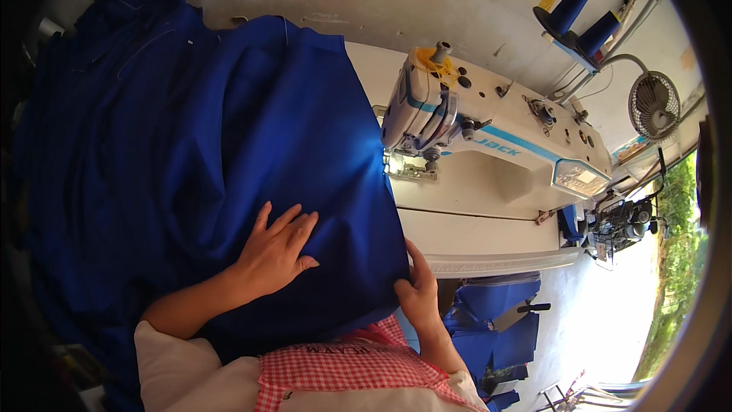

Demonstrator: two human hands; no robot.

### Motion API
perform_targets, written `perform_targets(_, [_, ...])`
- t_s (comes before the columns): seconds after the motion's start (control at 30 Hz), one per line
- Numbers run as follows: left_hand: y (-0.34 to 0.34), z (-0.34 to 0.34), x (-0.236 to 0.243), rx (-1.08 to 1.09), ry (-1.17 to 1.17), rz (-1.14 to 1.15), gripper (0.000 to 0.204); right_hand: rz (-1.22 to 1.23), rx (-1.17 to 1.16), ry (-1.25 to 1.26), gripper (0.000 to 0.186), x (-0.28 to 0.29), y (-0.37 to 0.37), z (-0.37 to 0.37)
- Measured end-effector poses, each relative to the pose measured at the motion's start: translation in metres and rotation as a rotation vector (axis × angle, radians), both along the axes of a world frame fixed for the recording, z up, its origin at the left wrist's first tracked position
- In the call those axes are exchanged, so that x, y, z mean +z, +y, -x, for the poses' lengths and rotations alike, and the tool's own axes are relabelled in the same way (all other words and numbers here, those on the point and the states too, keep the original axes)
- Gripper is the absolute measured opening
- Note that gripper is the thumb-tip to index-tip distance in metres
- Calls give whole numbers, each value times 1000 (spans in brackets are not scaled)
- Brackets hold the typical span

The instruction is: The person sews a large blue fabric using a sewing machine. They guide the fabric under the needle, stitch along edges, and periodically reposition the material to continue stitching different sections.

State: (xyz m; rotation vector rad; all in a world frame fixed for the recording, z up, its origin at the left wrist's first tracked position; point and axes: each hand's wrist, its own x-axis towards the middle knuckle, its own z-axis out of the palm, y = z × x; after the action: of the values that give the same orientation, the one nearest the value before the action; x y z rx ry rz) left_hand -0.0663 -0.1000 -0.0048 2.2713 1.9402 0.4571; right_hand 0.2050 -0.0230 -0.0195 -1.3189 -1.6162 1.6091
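A large sheet of blue fabric [252, 145] drapes over the left of the sewing table and down toward my lap. My left hand [276, 253] lies flat on top of it, fingers spread. At the fabric's right edge, near the table's front, my right hand [419, 290] pinches the cloth between thumb and fingers; part of that grip is hidden. The white sewing machine [488, 126] stands to the right, its lamp lighting the fabric's edge. That edge runs beside the presser foot [390, 164]; whether it lies under the foot I cannot tell.
Two blue thread cones [583, 19] sit on a stand at the upper right, near a small fan [654, 105]. Folded blue pieces [496, 313] rest below the table's front edge [496, 262]. Beyond, a bicycle [621, 221] stands by a bright opening.
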Motion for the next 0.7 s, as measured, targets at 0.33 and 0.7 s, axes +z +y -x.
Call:
perform_targets(0.33, [95, 59, -40, 265, -31, -109, 72, 95, -107, 300, 92, -3, -15, 14])
perform_targets(0.7, [7, 23, -4, -13, 45, 75, 72, 133, -150, 436, 92, 14, -21, 24])
